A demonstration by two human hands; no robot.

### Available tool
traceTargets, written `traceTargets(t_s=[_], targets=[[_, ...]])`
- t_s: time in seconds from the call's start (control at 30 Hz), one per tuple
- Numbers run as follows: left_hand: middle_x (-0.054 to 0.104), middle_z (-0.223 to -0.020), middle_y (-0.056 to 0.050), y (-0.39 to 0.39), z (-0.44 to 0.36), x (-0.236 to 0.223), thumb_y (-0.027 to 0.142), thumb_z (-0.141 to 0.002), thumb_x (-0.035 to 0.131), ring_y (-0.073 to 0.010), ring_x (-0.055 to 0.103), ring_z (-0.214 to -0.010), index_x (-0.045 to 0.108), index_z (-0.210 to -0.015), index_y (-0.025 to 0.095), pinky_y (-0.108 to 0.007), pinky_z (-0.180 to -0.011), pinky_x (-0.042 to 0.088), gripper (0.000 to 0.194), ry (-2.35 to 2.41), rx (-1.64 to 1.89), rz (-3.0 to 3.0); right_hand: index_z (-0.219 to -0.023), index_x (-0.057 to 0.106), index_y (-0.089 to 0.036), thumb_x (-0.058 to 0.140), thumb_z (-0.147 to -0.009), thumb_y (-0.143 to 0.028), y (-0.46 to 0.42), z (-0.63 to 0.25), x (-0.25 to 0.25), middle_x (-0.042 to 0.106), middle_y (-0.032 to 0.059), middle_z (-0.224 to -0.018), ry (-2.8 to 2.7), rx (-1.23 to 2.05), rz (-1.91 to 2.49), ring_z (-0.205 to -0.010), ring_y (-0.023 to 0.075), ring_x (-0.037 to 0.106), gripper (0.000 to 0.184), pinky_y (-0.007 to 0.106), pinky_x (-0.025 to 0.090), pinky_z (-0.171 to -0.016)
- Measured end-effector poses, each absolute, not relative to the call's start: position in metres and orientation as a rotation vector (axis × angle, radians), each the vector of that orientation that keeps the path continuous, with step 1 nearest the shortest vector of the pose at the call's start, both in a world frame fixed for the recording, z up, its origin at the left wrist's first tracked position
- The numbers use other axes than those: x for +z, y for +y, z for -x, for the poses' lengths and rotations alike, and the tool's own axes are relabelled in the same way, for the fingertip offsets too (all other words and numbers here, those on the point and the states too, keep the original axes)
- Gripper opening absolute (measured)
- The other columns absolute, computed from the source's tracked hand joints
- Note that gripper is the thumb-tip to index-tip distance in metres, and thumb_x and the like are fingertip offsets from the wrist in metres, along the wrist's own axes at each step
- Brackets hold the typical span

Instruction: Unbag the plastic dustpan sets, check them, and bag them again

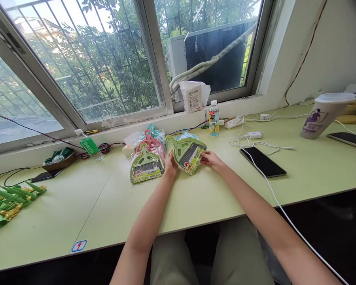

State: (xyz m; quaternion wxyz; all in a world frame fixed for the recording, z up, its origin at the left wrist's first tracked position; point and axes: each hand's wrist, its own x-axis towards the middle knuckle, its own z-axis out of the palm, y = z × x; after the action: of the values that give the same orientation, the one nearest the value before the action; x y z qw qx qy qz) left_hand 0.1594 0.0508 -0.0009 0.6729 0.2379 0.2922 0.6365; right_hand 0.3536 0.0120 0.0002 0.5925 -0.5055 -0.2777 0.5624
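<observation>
Between my two hands a green dustpan and brush set (186, 153) with a printed label is held tilted, its handle pointing up to the left. My left hand (170, 165) grips its left edge, and my right hand (211, 159) grips the right side near the label. Just left of it, a stack of wrapped sets lies on the table: a green dustpan set (146, 166) in front, a red dustpan set (150, 141) behind it and blue ones (157, 132) at the back. Another blue set (187, 135) shows partly behind the held one.
A drink bottle (214, 118), a tissue pack (193, 97) and a power strip (234, 122) are along the window. A black phone (262, 162), a white cable (269, 190) and a lidded cup (323, 116) are right. Left are a green-labelled bottle (89, 145) and green plastic pieces (13, 200).
</observation>
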Motion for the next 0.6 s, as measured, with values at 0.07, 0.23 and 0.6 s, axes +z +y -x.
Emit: traceTargets(t_s=[0.07, 0.23, 0.6], targets=[[0.075, -0.100, -0.003, 0.051, -0.158, 0.002, 0.021, -0.097, 0.046, -0.0135, 0.069, -0.096, 0.068, -0.111, 0.019, -0.026, -0.089, 0.053, 0.027, 0.628, 1.461, -0.537, -0.083, 0.060, -0.013, 0.066, -0.086, -0.012, 0.012, -0.353, -0.001, 0.067, 0.0029, -0.068, -0.736, 1.351, 1.159, -0.054, 0.0100, 0.061, 0.008, 0.021, 0.057, -0.057], [0.075, -0.095, -0.002, 0.052, -0.154, 0.003, 0.028, -0.097, 0.047, -0.0129, 0.069, -0.086, 0.069, -0.108, 0.020, -0.026, -0.084, 0.054, 0.025, 0.685, 1.399, -0.572, -0.085, 0.067, -0.015, 0.066, -0.081, -0.006, 0.016, -0.346, -0.006, 0.071, 0.0014, -0.083, -0.772, 1.274, 0.984, -0.070, 0.0089, 0.065, 0.010, 0.021, 0.057, -0.076], [0.072, -0.097, -0.003, 0.060, -0.153, -0.005, 0.030, -0.087, 0.067, -0.0106, 0.067, -0.081, 0.070, -0.103, 0.022, -0.017, -0.064, 0.049, 0.019, 0.935, 1.290, -0.758, -0.092, 0.060, -0.019, 0.073, -0.071, 0.001, 0.018, -0.363, 0.004, 0.071, -0.0004, -0.079, -0.716, 1.174, 1.055, -0.072, 0.0138, 0.068, 0.032, 0.038, 0.061, -0.084]])
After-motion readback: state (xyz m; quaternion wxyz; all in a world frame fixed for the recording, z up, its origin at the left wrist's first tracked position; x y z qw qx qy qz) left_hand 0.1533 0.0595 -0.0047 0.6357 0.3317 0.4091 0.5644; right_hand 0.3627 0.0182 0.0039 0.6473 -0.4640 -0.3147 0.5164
